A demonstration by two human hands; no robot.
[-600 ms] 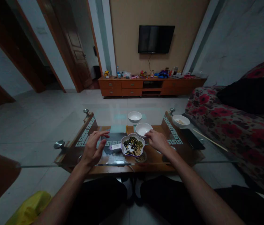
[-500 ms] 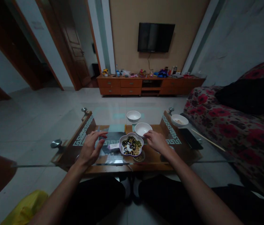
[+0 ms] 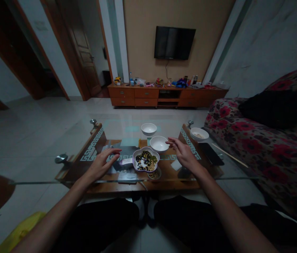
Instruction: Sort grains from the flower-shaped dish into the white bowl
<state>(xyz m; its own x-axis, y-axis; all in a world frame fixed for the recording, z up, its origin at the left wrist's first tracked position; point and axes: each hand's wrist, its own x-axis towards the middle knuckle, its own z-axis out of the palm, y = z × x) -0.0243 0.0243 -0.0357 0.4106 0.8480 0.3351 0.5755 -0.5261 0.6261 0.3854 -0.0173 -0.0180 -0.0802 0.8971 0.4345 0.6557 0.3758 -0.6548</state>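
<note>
Nearest, two bare forearms are stretched out over a glass-topped wooden table (image 3: 79,168). The left hand (image 3: 101,165) is held flat just above the glass, fingers (image 3: 113,151) spread apart and empty, left of a flower-shaped white dish with a purple rim (image 3: 146,161) that is filled with mixed dark, green and pale beans. A small white label (image 3: 127,161) is seen lying between that hand and the dish. The right hand (image 3: 184,154) is raised on the other side, fingers (image 3: 171,143) loosely parted and gripping nothing, the tips just beside an empty round white bowl (image 3: 159,143). Farther back, a second white bowl (image 3: 148,128) is set on the glass; off to the right a third white bowl (image 3: 199,134) holds a few pale bits, with a black phone (image 3: 211,154) near it.
</note>
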